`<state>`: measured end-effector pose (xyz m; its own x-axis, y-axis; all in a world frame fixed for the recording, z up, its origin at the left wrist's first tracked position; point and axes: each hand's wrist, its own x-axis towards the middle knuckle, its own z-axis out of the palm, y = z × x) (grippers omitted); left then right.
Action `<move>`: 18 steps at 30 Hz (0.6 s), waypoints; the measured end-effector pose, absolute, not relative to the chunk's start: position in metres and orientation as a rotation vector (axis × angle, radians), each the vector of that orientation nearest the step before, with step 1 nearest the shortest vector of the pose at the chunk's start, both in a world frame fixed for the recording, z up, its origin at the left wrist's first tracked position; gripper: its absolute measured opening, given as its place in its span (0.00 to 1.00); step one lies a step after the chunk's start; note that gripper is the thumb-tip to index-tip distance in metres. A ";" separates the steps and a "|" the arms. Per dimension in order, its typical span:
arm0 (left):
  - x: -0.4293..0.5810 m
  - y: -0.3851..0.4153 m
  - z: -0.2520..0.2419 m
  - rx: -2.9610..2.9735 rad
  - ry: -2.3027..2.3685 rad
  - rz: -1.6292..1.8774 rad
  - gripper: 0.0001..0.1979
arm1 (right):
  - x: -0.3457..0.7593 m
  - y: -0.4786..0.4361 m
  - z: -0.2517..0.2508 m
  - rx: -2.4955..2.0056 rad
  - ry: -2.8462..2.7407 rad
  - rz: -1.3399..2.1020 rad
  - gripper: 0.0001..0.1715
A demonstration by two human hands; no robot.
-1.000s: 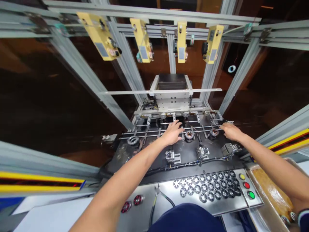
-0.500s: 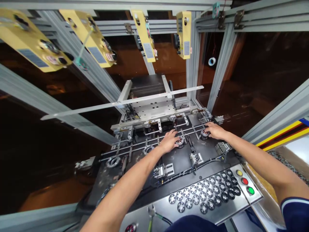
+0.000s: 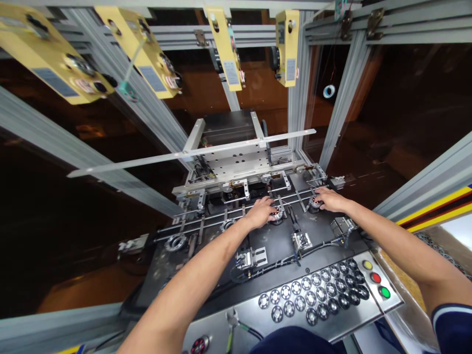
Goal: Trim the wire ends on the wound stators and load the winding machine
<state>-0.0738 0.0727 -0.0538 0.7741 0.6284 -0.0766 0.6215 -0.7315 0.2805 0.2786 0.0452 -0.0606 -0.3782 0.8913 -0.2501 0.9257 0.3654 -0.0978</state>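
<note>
My left hand [image 3: 261, 211] reaches onto the black machine bed [image 3: 273, 238] and its fingers are curled round a round wound stator [image 3: 277, 213] seated on a fixture. My right hand [image 3: 331, 199] lies farther right with its fingers closed over a second stator [image 3: 314, 203] on the neighbouring fixture. Two thin steel rods [image 3: 206, 221] run across the bed just behind both hands. Further left, two ring fixtures [image 3: 175, 242] stand without a hand near them.
A steel front panel [image 3: 258, 319] carries several round stators [image 3: 313, 292] in rows, plus yellow, red and green buttons [image 3: 375, 278]. Small clamps [image 3: 253, 257] and cables sit on the bed. Yellow boxes [image 3: 157, 44] hang from the aluminium frame overhead. A tray [image 3: 435, 246] lies at right.
Both hands came down from hovering over the rods onto the two stators and closed on them. The camera view swung to the left and a little closer.
</note>
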 end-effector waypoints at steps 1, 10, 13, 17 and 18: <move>-0.073 0.072 -0.050 2.673 0.964 0.071 0.16 | 0.279 0.046 -0.061 1.660 2.461 -0.340 0.20; -0.088 -0.013 0.030 2.623 0.875 0.652 0.10 | 0.281 0.048 -0.065 1.708 2.461 -0.386 0.21; -0.104 -0.055 0.063 2.619 0.780 0.951 0.05 | 0.283 0.049 -0.065 1.693 2.460 -0.376 0.20; -0.119 -0.097 0.086 2.450 0.791 1.365 0.13 | 0.285 0.053 -0.064 1.666 2.453 -0.372 0.19; -0.122 -0.105 0.087 2.391 0.805 1.429 0.16 | 0.285 0.055 -0.064 1.657 2.453 -0.372 0.19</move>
<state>-0.1215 -0.1047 0.0873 0.3695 0.5693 0.7344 0.3333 -0.8190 0.4671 0.2852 0.0546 -0.0637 -0.3743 0.8881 -0.2669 0.9273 0.3558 -0.1163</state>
